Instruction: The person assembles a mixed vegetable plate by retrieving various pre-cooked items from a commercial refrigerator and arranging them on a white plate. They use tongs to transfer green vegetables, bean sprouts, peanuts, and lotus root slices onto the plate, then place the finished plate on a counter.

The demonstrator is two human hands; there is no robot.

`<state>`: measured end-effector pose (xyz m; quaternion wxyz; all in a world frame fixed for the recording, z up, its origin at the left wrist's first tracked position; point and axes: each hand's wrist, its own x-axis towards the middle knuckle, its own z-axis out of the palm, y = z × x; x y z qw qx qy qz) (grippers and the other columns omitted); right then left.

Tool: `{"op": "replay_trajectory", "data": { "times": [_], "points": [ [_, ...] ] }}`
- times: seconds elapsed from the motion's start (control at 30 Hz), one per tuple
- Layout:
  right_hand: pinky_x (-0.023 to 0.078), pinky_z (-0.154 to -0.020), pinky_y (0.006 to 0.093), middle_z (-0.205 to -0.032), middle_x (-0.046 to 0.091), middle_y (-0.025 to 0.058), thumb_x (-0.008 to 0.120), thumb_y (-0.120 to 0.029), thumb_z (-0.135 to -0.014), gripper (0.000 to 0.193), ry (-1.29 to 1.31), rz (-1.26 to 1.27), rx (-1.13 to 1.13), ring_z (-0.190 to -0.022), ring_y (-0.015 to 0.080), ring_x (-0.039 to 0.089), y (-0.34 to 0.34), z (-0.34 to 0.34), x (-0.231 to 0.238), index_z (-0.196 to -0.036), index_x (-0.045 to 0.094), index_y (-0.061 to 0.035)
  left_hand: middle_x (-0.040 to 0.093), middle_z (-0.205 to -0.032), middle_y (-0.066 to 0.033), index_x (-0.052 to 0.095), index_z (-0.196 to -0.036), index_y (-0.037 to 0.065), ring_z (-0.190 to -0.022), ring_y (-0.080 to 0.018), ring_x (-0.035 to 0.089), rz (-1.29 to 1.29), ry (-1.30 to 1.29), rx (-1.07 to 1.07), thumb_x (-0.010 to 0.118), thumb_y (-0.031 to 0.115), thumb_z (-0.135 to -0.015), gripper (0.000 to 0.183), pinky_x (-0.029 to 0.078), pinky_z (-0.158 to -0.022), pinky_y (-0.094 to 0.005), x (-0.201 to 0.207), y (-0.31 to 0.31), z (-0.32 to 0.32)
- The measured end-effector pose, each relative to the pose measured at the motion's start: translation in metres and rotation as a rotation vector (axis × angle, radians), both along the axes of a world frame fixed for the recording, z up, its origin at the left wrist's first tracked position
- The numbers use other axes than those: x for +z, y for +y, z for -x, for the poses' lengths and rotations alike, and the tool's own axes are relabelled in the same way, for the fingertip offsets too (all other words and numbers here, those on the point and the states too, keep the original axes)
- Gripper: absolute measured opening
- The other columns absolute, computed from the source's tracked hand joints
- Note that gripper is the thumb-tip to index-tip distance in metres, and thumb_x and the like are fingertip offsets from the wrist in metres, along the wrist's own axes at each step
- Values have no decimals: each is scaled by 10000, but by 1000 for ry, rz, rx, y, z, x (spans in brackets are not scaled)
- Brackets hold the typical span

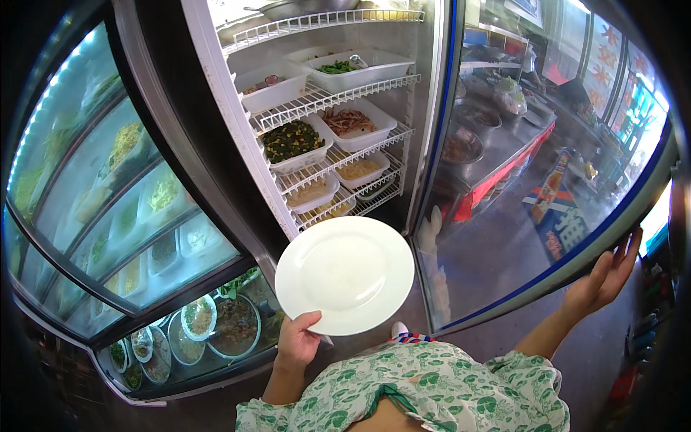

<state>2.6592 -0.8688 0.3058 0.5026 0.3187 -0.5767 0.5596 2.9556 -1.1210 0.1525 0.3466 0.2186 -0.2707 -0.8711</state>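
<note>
A round white plate [344, 277], bare on top, is gripped at its near edge by my left hand [299, 340], thumb over the rim and the other fingers out of sight beneath. My right hand [603, 282] is raised at the far right with fingers stretched out, beside the outer edge of the open glass door [504, 180]; whether it touches the frame I cannot tell. Beyond the plate stands the fridge with white wire shelves [345, 97]. Its white tubs hold food: green vegetables [337, 68], a dark green and yellow mix [291, 140] and reddish strips [349, 121].
On the left is a second glass-fronted cabinet [122, 180] with trays of food. Below it, several round bowls [234, 325] sit behind glass. Through the open door I see a metal counter [497, 147] with metal bowls and a red cloth edge.
</note>
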Motion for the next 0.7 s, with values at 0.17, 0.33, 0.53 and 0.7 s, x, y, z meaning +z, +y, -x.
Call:
{"op": "replay_trajectory", "data": {
  "times": [0.17, 0.33, 0.53, 0.7],
  "points": [
    [478, -838, 302, -1140, 564, 171, 551, -302, -859, 485, -49, 184, -399, -999, 239, 579, 5, 63, 0, -1244, 469, -18, 490, -1221, -166, 366, -1262, -58, -1111, -272, 496, 53, -24, -39, 471, -35, -792, 482, 404, -951, -385, 7, -11, 36],
    [485, -755, 329, -999, 584, 178, 625, -194, -811, 466, 500, 129, -235, -890, 253, 568, -83, 114, -3, -1197, 477, 22, 523, -1188, -154, 404, -1246, -48, -1088, -261, 520, 226, -154, 33, 502, -44, -779, 477, 417, -937, -372, -2, -29, 84],
    [469, -542, 323, -833, 567, 129, 720, -346, -701, 794, 119, -652, 453, -643, 223, 566, -347, 131, 11, -1326, 361, -14, 510, -1202, -163, 361, -1275, -59, -1089, -270, 515, 48, -120, 281, 514, -36, -766, 532, 392, -955, -370, 26, -40, 136],
    [458, -520, 349, -754, 634, 121, 697, -394, -709, 592, 175, -807, 424, -584, 265, 607, -431, 143, 32, -1171, 500, -81, 476, -1237, -172, 323, -1301, -49, -1142, -283, 472, 67, -119, 351, 517, -36, -748, 587, 379, -971, -380, 36, -50, 173]
  ]
}}
